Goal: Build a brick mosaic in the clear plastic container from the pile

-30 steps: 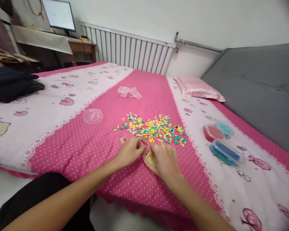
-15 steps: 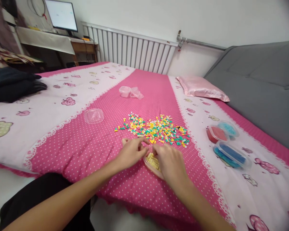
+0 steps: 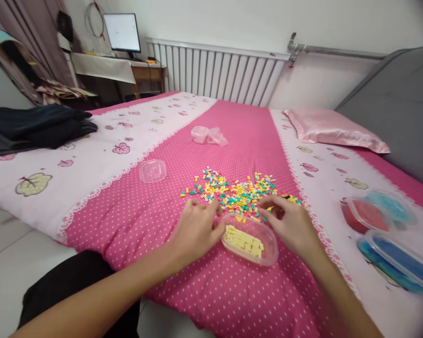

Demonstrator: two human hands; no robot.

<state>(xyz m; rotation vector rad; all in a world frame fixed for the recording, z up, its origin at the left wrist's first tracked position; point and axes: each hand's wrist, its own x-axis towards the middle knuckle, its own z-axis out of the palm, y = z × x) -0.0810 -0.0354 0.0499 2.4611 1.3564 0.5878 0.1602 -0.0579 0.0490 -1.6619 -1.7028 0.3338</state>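
A clear plastic container (image 3: 270, 251) lies on the pink dotted bedspread, with pale yellow small blocks (image 3: 245, 241) packed in rows inside. My left hand (image 3: 197, 230) is at its left side, fingers curled and thumb against the rim; whatever its fingertips hold is hidden. Just beyond the container spreads a loose pile of small plastic blocks (image 3: 232, 190) in yellow, green, white and pink. Over the pile's near right part, my right hand (image 3: 292, 223) has thumb and index finger bent close together. A tiny piece between them cannot be made out.
An open clear lid or tub (image 3: 152, 171) lies to the left, and more clear tubs (image 3: 199, 134) sit farther back. On the right stand a red-filled tub (image 3: 364, 215), a light blue one (image 3: 391, 206) and a dark blue one (image 3: 405, 258). Dark folded clothes (image 3: 38, 126) lie left.
My right hand has moved from over the container to the right part of the pile, uncovering the yellow blocks. My left hand stays by the container's left side. The view has shifted left.
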